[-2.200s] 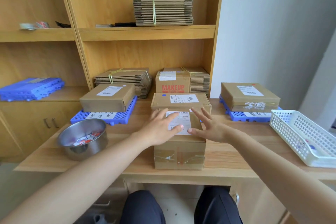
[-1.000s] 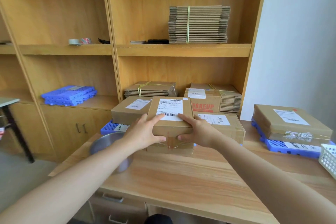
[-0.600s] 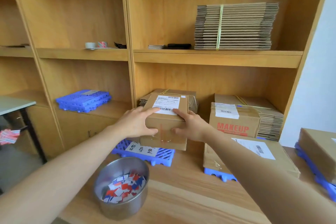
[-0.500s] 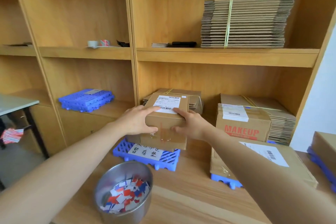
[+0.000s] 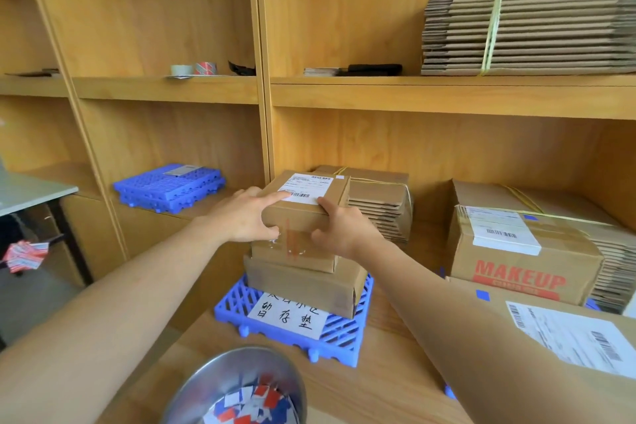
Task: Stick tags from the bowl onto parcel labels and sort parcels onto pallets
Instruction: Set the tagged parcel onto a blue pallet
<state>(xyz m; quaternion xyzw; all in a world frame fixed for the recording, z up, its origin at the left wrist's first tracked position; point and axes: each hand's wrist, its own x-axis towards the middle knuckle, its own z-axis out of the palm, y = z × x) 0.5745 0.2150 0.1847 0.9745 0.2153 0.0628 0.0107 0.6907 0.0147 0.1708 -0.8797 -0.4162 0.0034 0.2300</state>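
Both hands hold a brown parcel (image 5: 303, 217) with a white label on top. My left hand (image 5: 246, 217) grips its left near corner, index finger lying on the label. My right hand (image 5: 339, 227) grips its right near side, thumb on the front face. The parcel sits on a flatter parcel (image 5: 309, 286) lying on a blue pallet (image 5: 344, 334) that bears a handwritten paper sign. The steel bowl (image 5: 237, 385) with red, white and blue tags stands at the bottom centre.
To the right stand a MAKEUP box (image 5: 523, 258) and a labelled parcel (image 5: 564, 334) with a blue tag at its corner. Bundles of flat cardboard (image 5: 382, 200) lie on the shelves. Spare blue pallets (image 5: 172, 184) sit on the left shelf.
Both hands carried the parcel from the table's middle leftward and have set it down on the flatter parcel on the left blue pallet. The view turned left and moved closer.
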